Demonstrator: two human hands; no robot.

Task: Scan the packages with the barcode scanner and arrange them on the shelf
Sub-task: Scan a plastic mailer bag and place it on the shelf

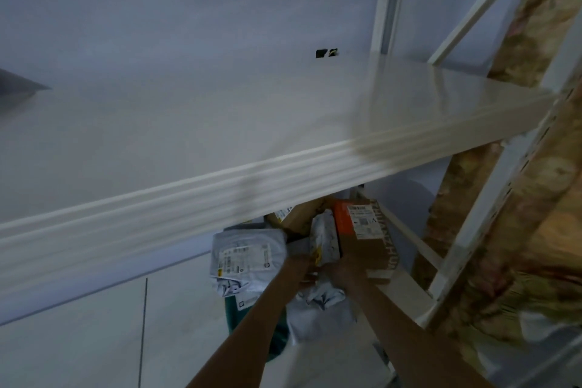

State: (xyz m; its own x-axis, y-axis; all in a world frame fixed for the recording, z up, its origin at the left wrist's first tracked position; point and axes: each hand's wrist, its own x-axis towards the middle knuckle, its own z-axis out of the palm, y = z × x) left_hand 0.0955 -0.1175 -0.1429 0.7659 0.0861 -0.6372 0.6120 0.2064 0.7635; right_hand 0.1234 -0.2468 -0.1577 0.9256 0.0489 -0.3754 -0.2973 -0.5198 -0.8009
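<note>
1. Left hand (pixel 304 264): reaches down to the package pile; blurred, grip cannot be told.
2. Right hand (pixel 343 268): just beside the left, against a cardboard box (pixel 368 246); grip cannot be told.
3. White mailer (pixel 324 238): stands on end between both hands, long axis running away from them.
4. Grey mailer (pixel 248 257): left of the hands.
5. Shelf (pixel 220 123): above the pile, bare in front.

Parcel storeroom: white metal shelf (pixel 220 123), labelled packages (pixel 248 257) below
</note>
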